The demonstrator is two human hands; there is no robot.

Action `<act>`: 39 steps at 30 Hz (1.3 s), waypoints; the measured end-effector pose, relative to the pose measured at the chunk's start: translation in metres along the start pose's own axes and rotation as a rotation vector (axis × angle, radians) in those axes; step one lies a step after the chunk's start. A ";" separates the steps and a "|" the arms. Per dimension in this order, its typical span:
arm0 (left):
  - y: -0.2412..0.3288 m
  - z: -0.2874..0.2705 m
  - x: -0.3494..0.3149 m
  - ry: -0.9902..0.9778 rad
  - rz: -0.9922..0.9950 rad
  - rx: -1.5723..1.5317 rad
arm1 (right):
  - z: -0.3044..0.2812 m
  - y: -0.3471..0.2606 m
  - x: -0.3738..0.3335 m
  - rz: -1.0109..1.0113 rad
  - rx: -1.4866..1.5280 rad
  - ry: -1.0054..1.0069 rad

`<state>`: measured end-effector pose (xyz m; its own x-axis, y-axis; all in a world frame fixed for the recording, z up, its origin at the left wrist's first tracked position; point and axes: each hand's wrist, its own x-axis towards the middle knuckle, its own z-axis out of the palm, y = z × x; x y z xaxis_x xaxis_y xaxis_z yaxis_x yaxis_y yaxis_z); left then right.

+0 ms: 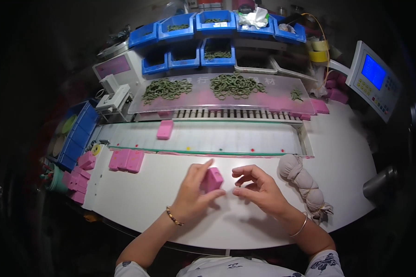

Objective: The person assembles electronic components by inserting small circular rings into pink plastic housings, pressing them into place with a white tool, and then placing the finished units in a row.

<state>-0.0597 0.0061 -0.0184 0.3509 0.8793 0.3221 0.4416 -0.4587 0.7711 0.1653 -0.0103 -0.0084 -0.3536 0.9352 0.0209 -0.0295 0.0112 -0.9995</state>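
In front of me, over the white worktop [162,194], my left hand [195,191] is closed around a small pink box [213,180]. Its fingers and thumb grip the box, which is tilted, with one end facing right. Just to the right, my right hand [260,188] is curled, the index finger lifted and the thumb close to another fingertip. A tiny dark spot shows at that pinch, too small to name. A gap separates the right hand from the box. Both hands are raised a little, with shadows beneath.
Three pink boxes [126,160] stand at left on the worktop; another pink box [165,129] lies on the white conveyor belt [235,134]. Green rings [238,86] lie heaped on a clear shelf [199,87] below blue bins [216,21]. A tied cloth bundle [305,184] lies right.
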 end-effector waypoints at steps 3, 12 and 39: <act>0.014 0.025 0.020 -0.098 0.196 -0.159 | -0.004 0.005 0.002 -0.105 -0.097 0.041; 0.025 0.020 0.071 -0.507 0.109 -0.444 | -0.034 -0.014 -0.001 -0.263 -0.281 0.057; 0.031 0.056 0.054 -0.195 -0.637 -1.423 | -0.025 -0.009 0.004 -0.333 -0.387 0.073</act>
<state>0.0190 0.0319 -0.0084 0.5640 0.7925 -0.2320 -0.5177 0.5583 0.6483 0.1877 0.0022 0.0005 -0.3175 0.8805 0.3519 0.2233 0.4301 -0.8747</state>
